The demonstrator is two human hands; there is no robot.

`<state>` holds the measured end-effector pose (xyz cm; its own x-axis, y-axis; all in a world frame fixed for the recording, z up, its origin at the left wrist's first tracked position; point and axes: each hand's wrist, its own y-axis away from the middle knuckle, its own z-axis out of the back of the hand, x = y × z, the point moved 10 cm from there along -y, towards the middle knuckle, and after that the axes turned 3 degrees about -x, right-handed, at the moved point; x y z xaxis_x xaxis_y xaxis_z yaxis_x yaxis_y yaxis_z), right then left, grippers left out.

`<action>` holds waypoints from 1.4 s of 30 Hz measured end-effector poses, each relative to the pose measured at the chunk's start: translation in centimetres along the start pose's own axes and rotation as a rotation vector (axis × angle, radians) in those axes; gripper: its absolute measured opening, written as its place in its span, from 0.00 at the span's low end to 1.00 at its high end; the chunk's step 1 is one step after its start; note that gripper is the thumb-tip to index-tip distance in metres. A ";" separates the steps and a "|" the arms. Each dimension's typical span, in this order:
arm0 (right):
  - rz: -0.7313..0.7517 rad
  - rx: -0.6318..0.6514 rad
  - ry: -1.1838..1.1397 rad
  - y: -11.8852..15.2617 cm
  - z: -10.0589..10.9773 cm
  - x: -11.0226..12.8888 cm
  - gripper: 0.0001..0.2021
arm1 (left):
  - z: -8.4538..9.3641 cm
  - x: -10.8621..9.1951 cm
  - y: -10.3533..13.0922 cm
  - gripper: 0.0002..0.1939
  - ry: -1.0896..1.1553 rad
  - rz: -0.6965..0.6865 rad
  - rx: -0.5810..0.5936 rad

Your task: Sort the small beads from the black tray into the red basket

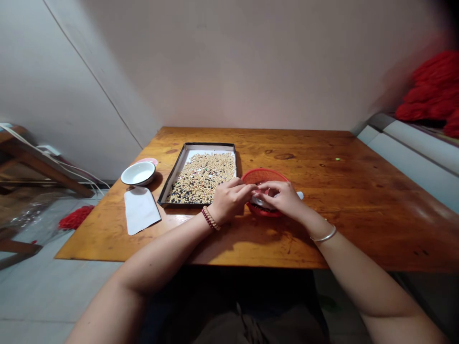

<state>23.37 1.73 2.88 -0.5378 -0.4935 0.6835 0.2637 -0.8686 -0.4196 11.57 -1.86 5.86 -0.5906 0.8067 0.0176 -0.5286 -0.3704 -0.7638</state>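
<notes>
A red mesh basket (264, 173) stands near the front of the wooden table. Over it, my left hand (231, 198) and my right hand (283, 198) meet, fingertips close together. Both hands have their fingers bent inward and closed; anything between the fingertips is too small to make out. Under my right hand lies a white spoon-like thing (300, 195), its end sticking out to the right; the hand covers most of it. Dark bits show low in the basket. Left of the basket, a shallow black-edged tray (179, 165) holds many pale yellow and dark beads or beans.
A white bowl (138, 174) with a dark rim stands at the table's left edge, partly over a pink round thing (150, 161). In front of it lies a white card (141, 212). A small green scrap (337, 159) is on the table (358, 205). A wall rises behind.
</notes>
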 end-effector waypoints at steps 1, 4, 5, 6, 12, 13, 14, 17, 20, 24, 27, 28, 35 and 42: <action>0.014 -0.004 0.006 -0.1 0.0 0.1 0.10 | 0.0 -0.1 0.0 0.07 -0.005 -0.004 0.002; 0.052 0.003 -0.020 -0.2 0.0 0.4 0.10 | -0.1 -0.3 -0.2 0.07 -0.020 -0.014 0.036; 0.066 0.012 -0.044 -0.2 0.0 0.6 0.09 | -0.2 -0.4 -0.3 0.08 -0.023 -0.020 0.058; 0.076 0.020 -0.068 -0.2 -0.1 0.7 0.09 | -0.4 -0.5 -0.3 0.08 -0.025 -0.028 0.082; 0.044 0.022 -0.070 -0.1 -0.3 0.4 0.07 | -1.3 -1.2 -0.2 0.08 -0.088 -0.108 0.205; 0.043 0.022 -0.059 0.0 -0.4 0.3 0.08 | -1.4 -1.4 -0.1 0.07 -0.113 -0.127 0.218; 0.048 0.023 -0.049 0.0 -0.4 0.2 0.08 | -1.5 -1.5 -0.1 0.08 -0.135 -0.145 0.228; 0.090 0.028 -0.028 0.0 -0.5 0.5 0.09 | -1.6 -1.8 0.1 0.08 -0.167 -0.176 0.243; 0.147 0.024 -0.014 0.1 -0.4 1.1 0.09 | -1.5 -1.8 0.0 0.08 -0.148 -0.171 0.216; 0.199 -0.019 -0.005 0.3 0.1 1.7 0.07 | -0.9 -1.1 -0.2 0.06 -0.059 -0.089 0.108; 0.203 -0.058 -0.018 0.3 0.6 2.0 0.07 | -0.3 -0.1 -0.4 0.05 0.029 0.010 0.020; 0.203 -0.068 -0.022 0.3 0.7 2.1 0.07 | -0.2 0.2 -0.4 0.06 0.047 0.036 0.002; 0.043 -0.119 -0.073 0.2 1.2 0.7 0.07 | 0.0 1.0 -0.6 0.07 0.001 0.075 -0.002; -0.047 -0.542 -0.181 -0.1 7.5 -2.9 0.09 | 1.1 4.7 -0.9 0.08 -0.134 0.269 -0.022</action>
<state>30.92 2.93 5.44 -0.3807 -0.4966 0.7800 -0.2311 -0.7656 -0.6003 8.61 1.79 7.30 -0.7833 0.6130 -0.1035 -0.3298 -0.5509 -0.7666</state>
